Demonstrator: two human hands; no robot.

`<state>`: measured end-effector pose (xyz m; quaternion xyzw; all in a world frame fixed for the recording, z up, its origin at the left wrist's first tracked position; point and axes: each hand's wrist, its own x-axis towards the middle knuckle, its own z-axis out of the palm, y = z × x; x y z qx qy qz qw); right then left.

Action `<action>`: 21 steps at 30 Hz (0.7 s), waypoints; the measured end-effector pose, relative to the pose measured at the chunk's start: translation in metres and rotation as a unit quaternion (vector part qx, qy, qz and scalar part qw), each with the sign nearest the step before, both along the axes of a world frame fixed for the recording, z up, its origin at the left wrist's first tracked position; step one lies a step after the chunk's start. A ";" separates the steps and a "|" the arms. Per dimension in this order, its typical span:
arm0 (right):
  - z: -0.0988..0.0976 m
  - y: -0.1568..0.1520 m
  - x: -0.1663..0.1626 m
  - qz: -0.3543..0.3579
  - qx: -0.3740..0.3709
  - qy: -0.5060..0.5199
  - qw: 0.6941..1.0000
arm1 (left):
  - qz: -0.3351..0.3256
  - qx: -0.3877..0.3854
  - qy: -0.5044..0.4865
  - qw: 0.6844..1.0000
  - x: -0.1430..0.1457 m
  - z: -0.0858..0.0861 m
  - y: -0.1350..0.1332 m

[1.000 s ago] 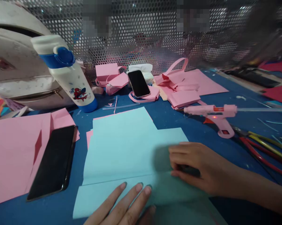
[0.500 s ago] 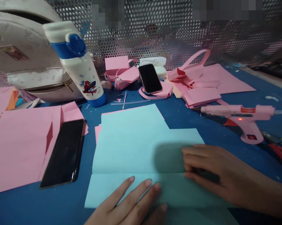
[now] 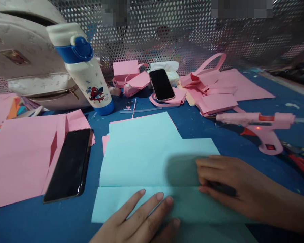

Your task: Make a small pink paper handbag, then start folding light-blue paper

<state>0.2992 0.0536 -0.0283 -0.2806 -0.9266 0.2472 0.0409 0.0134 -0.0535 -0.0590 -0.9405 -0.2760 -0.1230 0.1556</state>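
Light blue paper [image 3: 139,155] lies in front of me, with a crease running across it and pink paper edges peeking out behind. My left hand [image 3: 142,219] rests on its lower part, fingers stretched out and spread. On the right side of the paper is my right hand [image 3: 225,185], its fingers curled and closed near the crease. A dark gap shows between its thumb and palm; I cannot tell whether anything is held there. Shadow from this hand falls across the sheet.
To the left lie a black phone [image 3: 69,165] and pink sheets [image 3: 23,158]. Behind stand a bottle [image 3: 83,71] and a backpack [image 3: 28,67]. Another phone [image 3: 162,85] sits among pink paper pieces [image 3: 217,103]. A pink glue gun [image 3: 258,126] and pliers [image 3: 301,163] are at right.
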 end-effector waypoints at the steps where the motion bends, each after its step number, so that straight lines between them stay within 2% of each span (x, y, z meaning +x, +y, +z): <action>1: 0.000 0.000 0.000 -0.001 0.001 0.003 1.000 | -0.001 0.001 -0.001 1.000 0.000 0.000 0.000; 9: 0.000 0.000 0.004 -0.013 0.031 0.000 0.999 | 0.001 -0.005 0.018 1.000 -0.002 -0.004 -0.003; 13: 0.006 -0.013 0.002 -0.024 0.055 0.064 0.996 | -0.004 -0.003 0.024 1.000 -0.003 -0.003 -0.002; 16: 0.008 -0.026 0.001 0.055 0.141 0.111 0.982 | -0.015 0.003 0.027 1.000 -0.003 -0.002 0.000; 19: 0.006 -0.033 0.002 0.175 0.267 0.074 0.945 | -0.015 -0.003 0.034 0.999 -0.003 -0.003 0.001; 21: 0.003 -0.034 0.002 0.219 0.305 0.043 0.926 | -0.015 -0.010 0.037 0.999 -0.003 -0.004 0.000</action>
